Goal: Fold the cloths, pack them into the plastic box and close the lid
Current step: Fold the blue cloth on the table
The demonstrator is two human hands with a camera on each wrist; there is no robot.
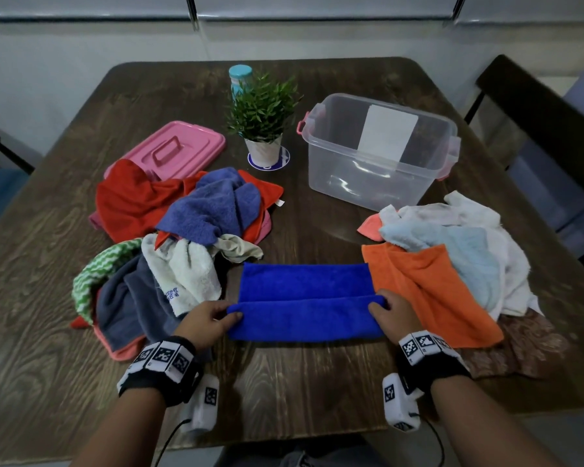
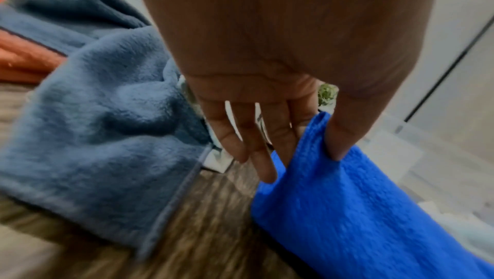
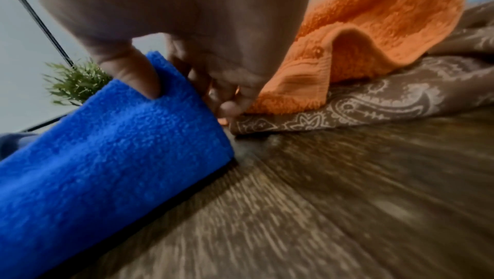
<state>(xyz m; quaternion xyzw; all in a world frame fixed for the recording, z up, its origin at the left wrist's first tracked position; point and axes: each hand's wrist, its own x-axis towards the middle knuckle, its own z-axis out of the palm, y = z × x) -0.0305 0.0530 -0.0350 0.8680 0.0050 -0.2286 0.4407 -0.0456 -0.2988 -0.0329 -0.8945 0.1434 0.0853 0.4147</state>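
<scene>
The blue cloth point(image 1: 305, 301) lay flat near the middle of the table's point(image 1: 284, 392) near edge, with its near half doubled over so that the doubled edge ran across its middle. The left hand point(image 1: 207, 320) pinched the left end of that flap, thumb on top and fingers below, as the left wrist view showed; the right hand point(image 1: 390, 318) pinched the right end the same way, thumb pressed into the pile. Both hands were clamped on the cloth.

To do the fold well, I judged that both ends should travel together and level, so the near edge met the far edge squarely, and the crease should be smoothed flat before release.

Just right of the cloth, an orange cloth point(image 1: 429, 291) touched its right end, over a brown patterned cloth point(image 1: 520, 345) at the near right corner, with pale cloths point(image 1: 466, 237) heaped behind. To the left sat a heap holding a grey-blue cloth point(image 1: 129, 301), a white one point(image 1: 182, 267), a purple one point(image 1: 213, 203) and a red one point(image 1: 129, 197). The plastic box point(image 1: 378, 153) stood open and empty toward the far right, well apart; its pink lid point(image 1: 172, 150) lay toward the far left, partly under the red cloth. A potted plant point(image 1: 262, 119) stood between them.
</scene>
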